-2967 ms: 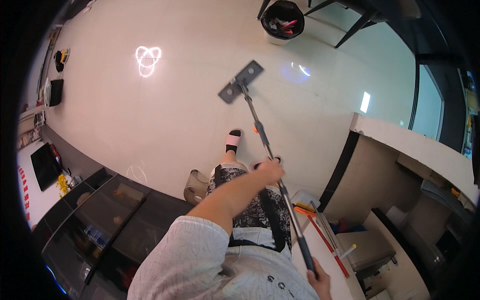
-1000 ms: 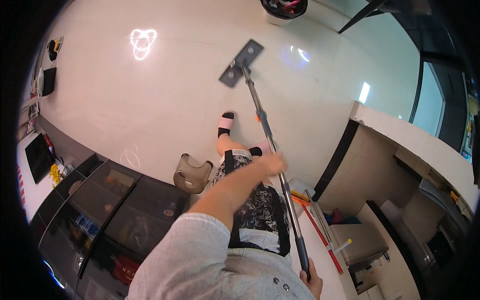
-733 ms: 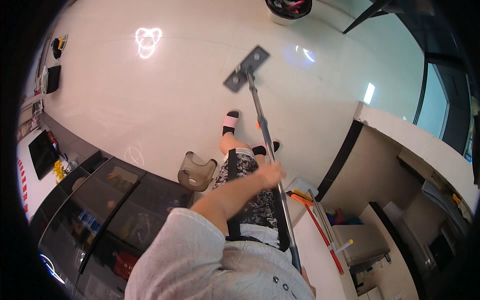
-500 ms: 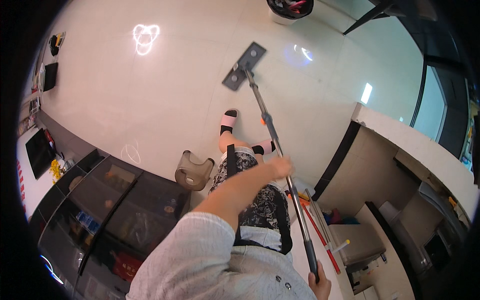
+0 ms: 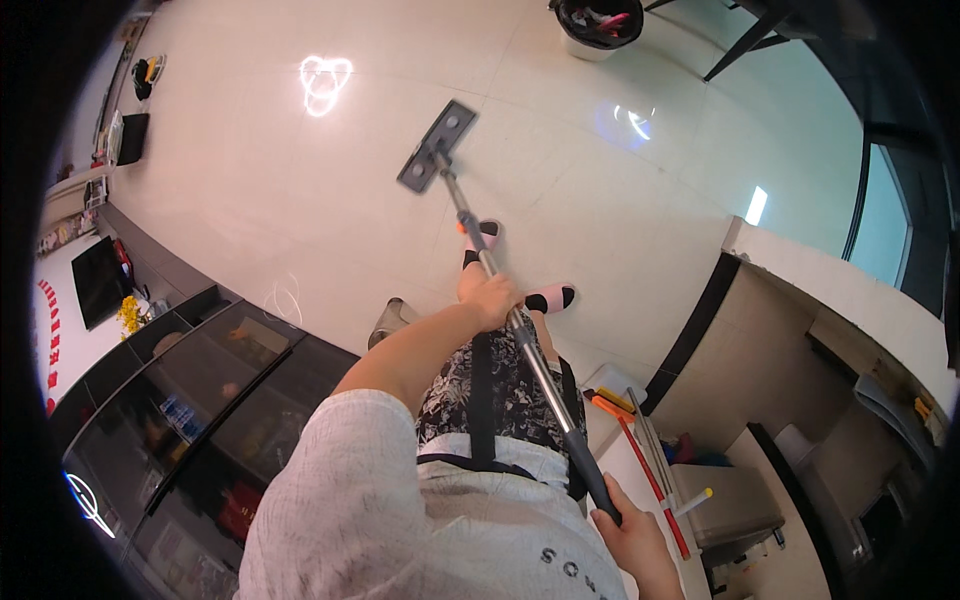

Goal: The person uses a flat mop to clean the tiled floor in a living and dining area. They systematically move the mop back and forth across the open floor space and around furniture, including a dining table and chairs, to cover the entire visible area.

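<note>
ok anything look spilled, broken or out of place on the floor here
Nothing stands out. The mop lies flat on the pale tiled floor, with the left hand and right hand on its pole. No puddle or debris shows; the bright patches look like light reflections.

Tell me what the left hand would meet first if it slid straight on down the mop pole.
Probably the flat grey mop head on the pale floor. The left hand grips the pole, and the stretch between looks bare.

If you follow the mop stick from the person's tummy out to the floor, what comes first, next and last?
Right hand on the black grip → left hand on the mop handle → flat grey mop head → black bin farthest.
</note>
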Demonstrator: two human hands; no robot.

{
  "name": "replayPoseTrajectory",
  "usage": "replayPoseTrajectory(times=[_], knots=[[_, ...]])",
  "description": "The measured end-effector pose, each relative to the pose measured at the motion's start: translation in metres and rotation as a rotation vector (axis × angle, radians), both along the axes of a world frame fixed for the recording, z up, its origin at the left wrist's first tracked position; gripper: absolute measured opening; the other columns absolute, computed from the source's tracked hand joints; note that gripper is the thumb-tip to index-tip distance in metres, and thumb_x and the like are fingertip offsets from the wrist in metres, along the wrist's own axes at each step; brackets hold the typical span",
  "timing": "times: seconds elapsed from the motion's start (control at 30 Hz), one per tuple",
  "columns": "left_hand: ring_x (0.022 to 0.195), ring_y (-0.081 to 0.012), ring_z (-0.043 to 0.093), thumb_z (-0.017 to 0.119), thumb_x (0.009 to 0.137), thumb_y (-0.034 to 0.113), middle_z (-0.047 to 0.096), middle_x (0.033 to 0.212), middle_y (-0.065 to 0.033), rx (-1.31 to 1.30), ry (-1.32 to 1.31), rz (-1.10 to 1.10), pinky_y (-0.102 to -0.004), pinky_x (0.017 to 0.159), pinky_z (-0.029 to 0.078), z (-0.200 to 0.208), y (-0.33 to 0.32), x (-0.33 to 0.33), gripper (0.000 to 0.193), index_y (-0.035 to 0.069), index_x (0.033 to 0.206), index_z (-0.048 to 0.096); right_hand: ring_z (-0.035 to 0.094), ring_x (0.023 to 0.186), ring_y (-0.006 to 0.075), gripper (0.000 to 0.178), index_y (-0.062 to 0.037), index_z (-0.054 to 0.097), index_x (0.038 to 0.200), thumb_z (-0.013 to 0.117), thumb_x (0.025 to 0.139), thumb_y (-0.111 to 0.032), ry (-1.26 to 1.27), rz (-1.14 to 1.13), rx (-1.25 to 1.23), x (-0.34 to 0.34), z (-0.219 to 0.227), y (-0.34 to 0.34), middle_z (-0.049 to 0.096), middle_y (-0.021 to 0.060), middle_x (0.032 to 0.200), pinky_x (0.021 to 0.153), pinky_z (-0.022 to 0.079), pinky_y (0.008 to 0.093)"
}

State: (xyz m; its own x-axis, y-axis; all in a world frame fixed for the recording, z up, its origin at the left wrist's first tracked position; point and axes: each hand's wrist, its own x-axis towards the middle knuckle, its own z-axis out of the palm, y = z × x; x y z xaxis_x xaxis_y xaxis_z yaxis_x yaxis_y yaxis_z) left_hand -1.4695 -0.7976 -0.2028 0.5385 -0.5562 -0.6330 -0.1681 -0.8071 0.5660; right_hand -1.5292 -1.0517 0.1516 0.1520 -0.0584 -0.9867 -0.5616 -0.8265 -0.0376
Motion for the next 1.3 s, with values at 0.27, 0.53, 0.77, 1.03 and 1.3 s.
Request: replayPoseTrajectory(times=[0.27, 0.53, 0.77, 1.03, 1.3], knots=[[0.102, -0.0219, 0.049, 0.053, 0.080, 0.021, 0.059, 0.096, -0.0004, -0.094, 0.101, -0.008, -0.0493, 0.078, 0.035, 0.024, -0.140, -0.034, 0.016, 0.021, 0.092, 0.063, 0.061, 0.082, 0.0319, 0.038, -0.0208, 0.051, 0.126, 0.053, 0.088, -0.023, -0.017, 0.208, -0.337, -0.010, 0.070, -0.081, 0.064, 0.0179, 0.095, 0.071, 0.047, 0.0373], [0.094, -0.0171, 0.049, 0.059, 0.072, 0.016, 0.057, 0.088, 0.0037, -0.234, -0.093, 0.274, -0.0418, 0.073, 0.038, 0.047, -0.148, -0.029, 0.012, 0.019, 0.083, 0.062, 0.056, 0.105, 0.0289, 0.043, -0.0149, 0.046, 0.130, 0.053, 0.087, -0.019, -0.142, 0.105, -0.114, 0.050, 0.092, -0.099, 0.057, 0.0168, 0.117, 0.084, 0.044, 0.0337], [0.096, -0.0235, 0.053, 0.052, 0.076, 0.015, 0.058, 0.093, -0.0050, -0.040, 0.234, 0.610, -0.0413, 0.075, 0.046, 0.003, 0.013, 0.011, 0.013, 0.014, 0.086, 0.060, 0.061, 0.063, 0.0351, 0.052, -0.0243, 0.045, 0.129, 0.060, 0.079, -0.031, -0.218, 0.338, -0.026, 0.075, -0.003, 0.002, 0.061, 0.0175, 0.066, 0.059, 0.048, 0.0413], [0.108, -0.0217, 0.049, 0.059, 0.076, 0.015, 0.059, 0.097, -0.0055, 0.385, 0.105, 0.084, -0.0595, 0.096, 0.027, -0.035, 0.104, 0.033, 0.017, 0.020, 0.090, 0.067, 0.060, 0.065, 0.0336, 0.048, -0.0263, 0.046, 0.127, 0.059, 0.081, -0.030, -0.389, 0.396, -0.037, 0.036, -0.067, 0.076, 0.061, 0.0157, 0.071, 0.059, 0.047, 0.0420], [0.107, -0.0255, 0.050, 0.048, 0.082, 0.017, 0.061, 0.091, -0.0082, 0.070, 0.178, -0.199, -0.0726, 0.093, 0.013, 0.010, -0.095, -0.020, 0.020, 0.014, 0.089, 0.066, 0.060, 0.088, 0.0282, 0.045, -0.0134, 0.049, 0.127, 0.057, 0.082, -0.012, -0.325, 0.125, -0.247, -0.057, 0.036, -0.026, 0.061, 0.0196, 0.099, 0.075, 0.046, 0.0350]])
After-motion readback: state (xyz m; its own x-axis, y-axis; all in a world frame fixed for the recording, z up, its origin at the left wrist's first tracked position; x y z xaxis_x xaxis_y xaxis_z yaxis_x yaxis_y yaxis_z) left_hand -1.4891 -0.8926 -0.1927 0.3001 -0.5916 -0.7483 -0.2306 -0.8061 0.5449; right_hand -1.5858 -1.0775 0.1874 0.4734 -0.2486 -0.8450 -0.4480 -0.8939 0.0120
